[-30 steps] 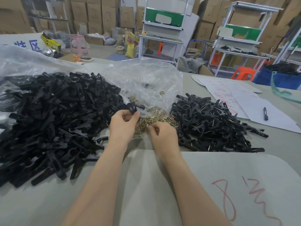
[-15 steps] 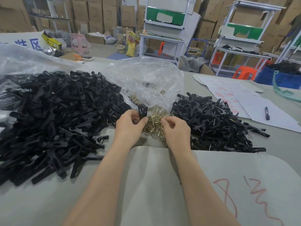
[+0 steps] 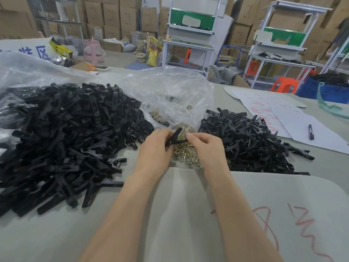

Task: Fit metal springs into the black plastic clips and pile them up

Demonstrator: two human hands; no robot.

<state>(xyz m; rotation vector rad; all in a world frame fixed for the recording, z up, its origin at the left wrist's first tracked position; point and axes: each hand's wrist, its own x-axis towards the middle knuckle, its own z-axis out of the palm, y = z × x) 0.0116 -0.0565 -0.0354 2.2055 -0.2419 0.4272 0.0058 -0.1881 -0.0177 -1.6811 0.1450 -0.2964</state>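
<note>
Left hand (image 3: 154, 148) gripped one black clip (image 3: 175, 138), fingers curled round its lower end; the clip was a matte, hard-looking plastic piece splayed in a V. Right hand (image 3: 207, 148) had its fingers curled, thumb and forefinger pinching at the clip's right prong. Whether a spring sat between those fingertips could not be told. The clip was held in the air just above the spring pile (image 3: 186, 155), between both hands. Left to right on the grey table (image 3: 56, 233): one large crinkled clear bag (image 3: 28, 70) lay at the far left. One big heap of loose clips (image 3: 62, 137), long flat black pieces, spilled from it, too many to count. One smaller clear bag (image 3: 170, 95), glossy and creased, lay behind the hands with springs inside it. The pile itself was thin bent brass-coloured wire, tangled, uncountable. One lower heap of clips (image 3: 251, 142) lay to the right, silvery wire glinting among the black. At least two white paper sheets (image 3: 264, 108) with red writing lay farther right. One dark pen (image 3: 311, 131) lay on the nearer sheet.
</note>
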